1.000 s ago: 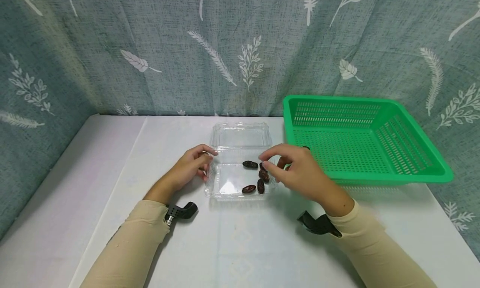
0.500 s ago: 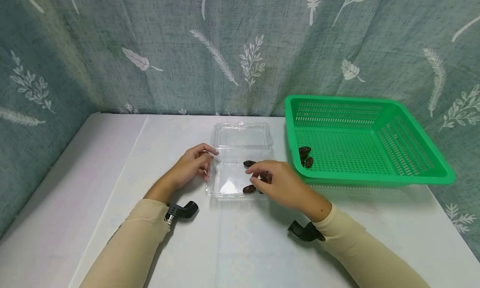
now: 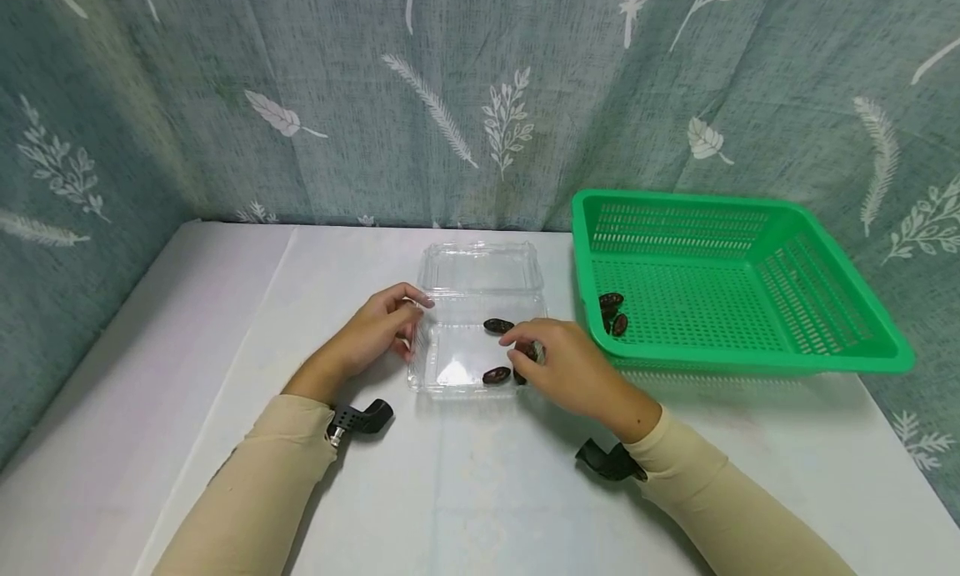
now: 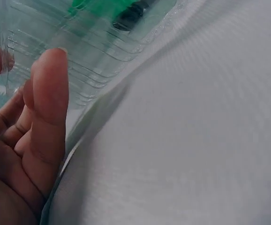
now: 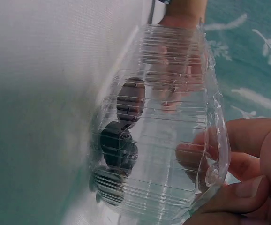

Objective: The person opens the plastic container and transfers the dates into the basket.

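A clear plastic clamshell container [image 3: 450, 343] lies with its lid [image 3: 480, 267] folded back. Dark brown dates lie in its base, one at the back [image 3: 498, 326] and another near the front [image 3: 497, 376]. My left hand [image 3: 378, 330] holds the container's left edge, index finger over the rim and thumb outside. My right hand [image 3: 566, 368] hangs over the container's right side, thumb and index finger apart with nothing seen between them. It partly covers other dates there. In the right wrist view, dark dates [image 5: 131, 101] show through the clear wall.
A green perforated basket [image 3: 738, 361] stands at the right, close to the container. A few dates [image 3: 612, 313] lie in its left corner. White cloth [image 3: 480, 493] covers the table, and a grey-green leaf-patterned curtain [image 3: 330, 101] hangs behind.
My right hand has moved left and lower over the container, exposing dates in the basket's corner and covering those along the container's right side. My left hand stays at the left edge.
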Available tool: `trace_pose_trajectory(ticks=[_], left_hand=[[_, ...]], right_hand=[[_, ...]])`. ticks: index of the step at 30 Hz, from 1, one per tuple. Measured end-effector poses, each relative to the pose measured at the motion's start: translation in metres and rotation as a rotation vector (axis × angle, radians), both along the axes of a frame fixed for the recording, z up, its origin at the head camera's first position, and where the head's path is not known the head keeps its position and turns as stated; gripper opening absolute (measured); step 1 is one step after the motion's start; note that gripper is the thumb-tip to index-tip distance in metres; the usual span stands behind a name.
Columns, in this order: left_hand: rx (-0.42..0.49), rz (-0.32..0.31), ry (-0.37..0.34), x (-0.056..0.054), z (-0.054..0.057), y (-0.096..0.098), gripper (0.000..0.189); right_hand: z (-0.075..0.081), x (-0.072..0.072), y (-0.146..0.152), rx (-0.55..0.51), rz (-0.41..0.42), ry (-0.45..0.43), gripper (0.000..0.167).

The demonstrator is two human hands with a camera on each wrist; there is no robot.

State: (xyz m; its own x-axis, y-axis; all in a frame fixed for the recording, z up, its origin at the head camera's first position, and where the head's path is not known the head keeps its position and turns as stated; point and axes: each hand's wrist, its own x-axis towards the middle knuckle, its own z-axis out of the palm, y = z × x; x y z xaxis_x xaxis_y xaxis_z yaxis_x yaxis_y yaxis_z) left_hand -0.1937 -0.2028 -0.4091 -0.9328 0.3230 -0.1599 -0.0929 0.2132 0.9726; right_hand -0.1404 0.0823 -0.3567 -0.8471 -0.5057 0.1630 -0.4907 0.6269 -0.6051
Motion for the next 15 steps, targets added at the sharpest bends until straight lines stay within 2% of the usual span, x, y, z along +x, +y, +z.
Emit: trace_pose_trajectory(ticks=[5, 15], left_hand=[[-0.015, -0.006, 0.004, 0.0014, 0.0044, -0.0004, 0.031], [-0.034, 0.002, 0.006, 0.001, 0.004, -0.006, 0.033]], right_hand=[[0.0013, 0.0016, -0.0007, 0.058, -0.005, 0.036, 0.019], [0.0001, 0.0036, -0.0008, 0.132, -0.019, 0.007, 0.021]])
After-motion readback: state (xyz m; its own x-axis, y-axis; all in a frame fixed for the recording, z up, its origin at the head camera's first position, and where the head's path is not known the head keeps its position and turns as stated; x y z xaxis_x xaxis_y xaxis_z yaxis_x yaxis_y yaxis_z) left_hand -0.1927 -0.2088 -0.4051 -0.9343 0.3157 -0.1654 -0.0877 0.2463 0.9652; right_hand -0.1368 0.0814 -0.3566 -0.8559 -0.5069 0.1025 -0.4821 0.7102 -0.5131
